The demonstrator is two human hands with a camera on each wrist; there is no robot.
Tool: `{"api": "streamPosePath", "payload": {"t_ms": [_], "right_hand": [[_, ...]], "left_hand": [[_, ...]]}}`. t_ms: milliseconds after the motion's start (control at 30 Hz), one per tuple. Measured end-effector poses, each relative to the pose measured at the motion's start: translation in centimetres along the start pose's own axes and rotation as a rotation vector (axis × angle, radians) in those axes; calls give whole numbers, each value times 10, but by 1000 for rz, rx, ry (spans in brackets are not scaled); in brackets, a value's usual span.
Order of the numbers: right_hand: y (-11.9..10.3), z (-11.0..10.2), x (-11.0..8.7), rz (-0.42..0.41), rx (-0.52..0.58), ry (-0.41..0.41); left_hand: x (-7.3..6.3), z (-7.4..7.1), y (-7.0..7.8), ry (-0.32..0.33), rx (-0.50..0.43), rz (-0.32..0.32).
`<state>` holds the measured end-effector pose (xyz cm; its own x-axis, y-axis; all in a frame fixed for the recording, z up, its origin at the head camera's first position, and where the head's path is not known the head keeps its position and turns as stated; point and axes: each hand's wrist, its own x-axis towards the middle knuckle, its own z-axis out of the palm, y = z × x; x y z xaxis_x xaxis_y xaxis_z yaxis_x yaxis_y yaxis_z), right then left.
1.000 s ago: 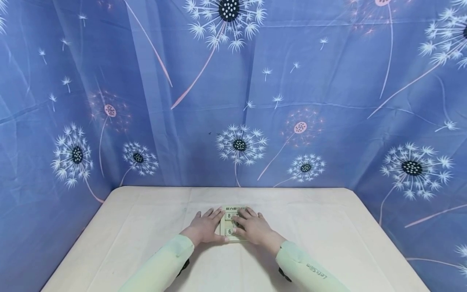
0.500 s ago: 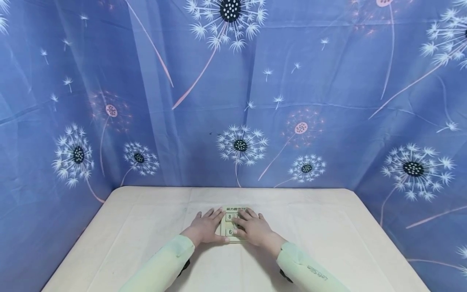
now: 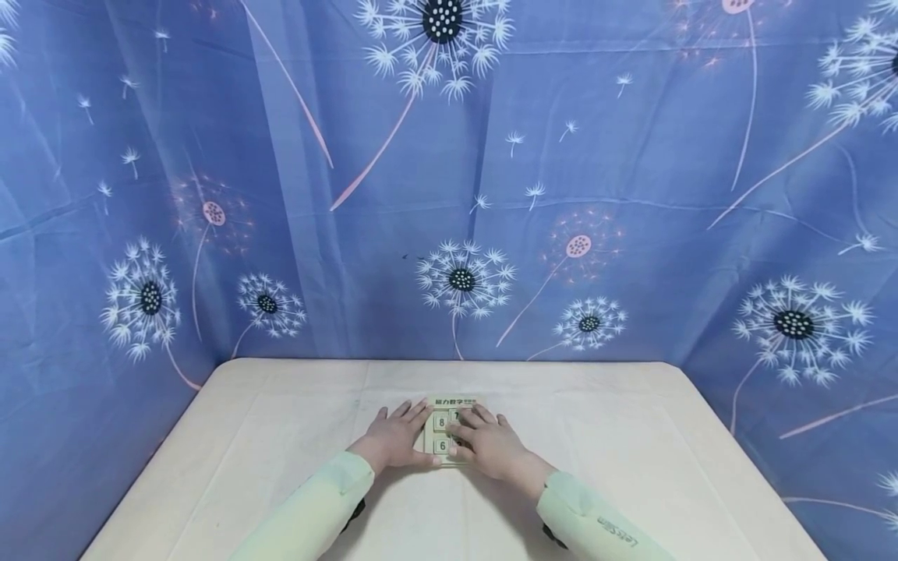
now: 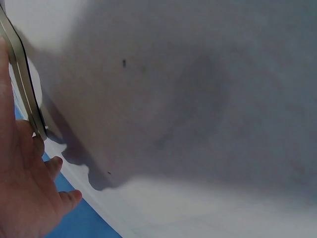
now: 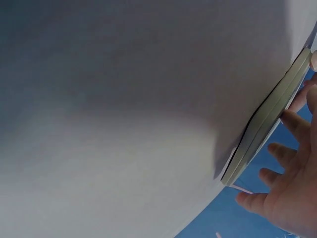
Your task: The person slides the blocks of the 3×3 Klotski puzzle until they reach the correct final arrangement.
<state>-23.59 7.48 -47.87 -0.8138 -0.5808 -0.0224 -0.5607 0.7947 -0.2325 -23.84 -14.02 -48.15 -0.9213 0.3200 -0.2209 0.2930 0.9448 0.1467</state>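
A pale green number slide puzzle (image 3: pixel 443 403) lies flat on the table, with dark lettering along its far edge. Its 8 tile (image 3: pixel 441 422) and 6 tile (image 3: pixel 442 446) show plainly on the left; other tiles are partly covered. My left hand (image 3: pixel 394 438) holds the puzzle's left side, thumb by the near edge and index finger at the far corner. My right hand (image 3: pixel 494 448) lies over the right side, extended fingers touching the tiles. In the right wrist view, the puzzle (image 5: pixel 265 119) is edge-on beside the spread fingers.
A cream cloth covers the table (image 3: pixel 295 405). Blue curtains (image 3: pixel 379 296) printed with dandelions hang behind it and at both sides. Pale green sleeves (image 3: pixel 309 506) cover both forearms.
The 8 tile has slid slightly toward the near edge. My right hand has shifted a little to the right and nearer, uncovering more of the lettering and tiles. My left hand stays put.
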Motion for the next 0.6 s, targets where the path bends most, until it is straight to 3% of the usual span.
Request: {"api": "streamPosePath", "payload": {"t_ms": [600], "right_hand": [[-1, 1, -7, -35, -2, 24]], "left_hand": [[-2, 0, 0, 15, -16, 12]]}}
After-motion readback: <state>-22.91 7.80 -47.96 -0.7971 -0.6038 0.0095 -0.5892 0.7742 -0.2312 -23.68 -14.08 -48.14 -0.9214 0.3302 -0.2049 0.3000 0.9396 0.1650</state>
